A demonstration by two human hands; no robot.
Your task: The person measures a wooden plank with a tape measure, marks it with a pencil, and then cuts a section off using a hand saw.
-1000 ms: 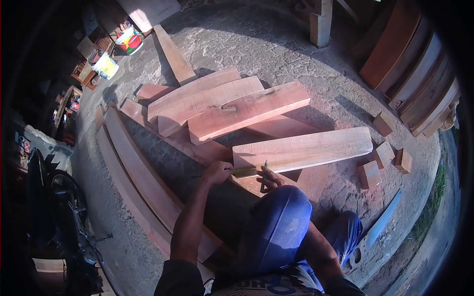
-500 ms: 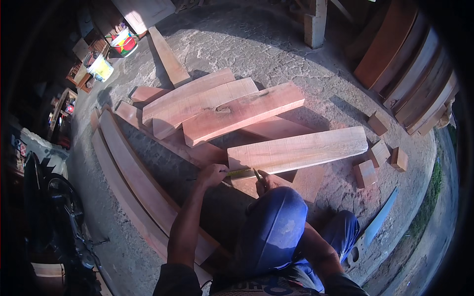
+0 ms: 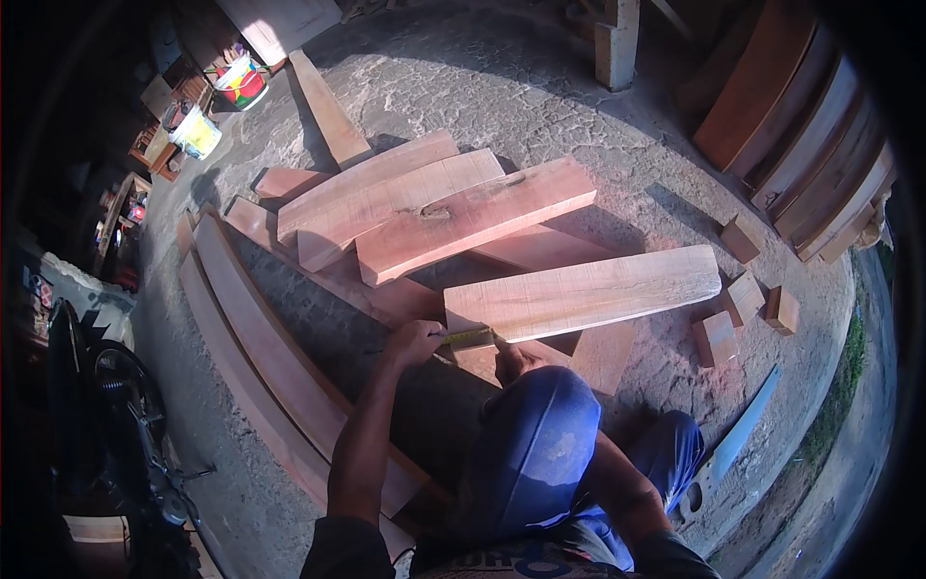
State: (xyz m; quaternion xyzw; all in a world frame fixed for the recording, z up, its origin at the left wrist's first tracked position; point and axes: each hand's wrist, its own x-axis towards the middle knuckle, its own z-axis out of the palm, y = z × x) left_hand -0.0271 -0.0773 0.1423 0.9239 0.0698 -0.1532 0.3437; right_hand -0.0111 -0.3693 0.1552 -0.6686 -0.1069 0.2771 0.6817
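Low in front of me, my left hand (image 3: 415,344) is closed at the near left corner of a pale plank (image 3: 584,294). From it a short stretch of yellow tape measure (image 3: 467,338) runs along the plank's near edge. At the tape's other end is my right hand (image 3: 518,359), its fingers bent around a thin pencil-like stick whose tip is near the tape. My raised knee hides part of this hand. The plank lies across other boards, and a cut board end (image 3: 478,361) shows just below the tape.
Beyond lie several thick planks (image 3: 482,217). Long boards (image 3: 260,323) lie at left, near a motorcycle (image 3: 135,415). Small wood blocks (image 3: 715,339) and a handsaw (image 3: 743,429) are on the right. Boards lean (image 3: 762,87) at far right; buckets (image 3: 196,133) stand far left.
My right hand has turned slightly, and the stick, upright before, now shows less, with its tip closer to the tape. More of the yellow tape shows. My left hand has hardly moved.
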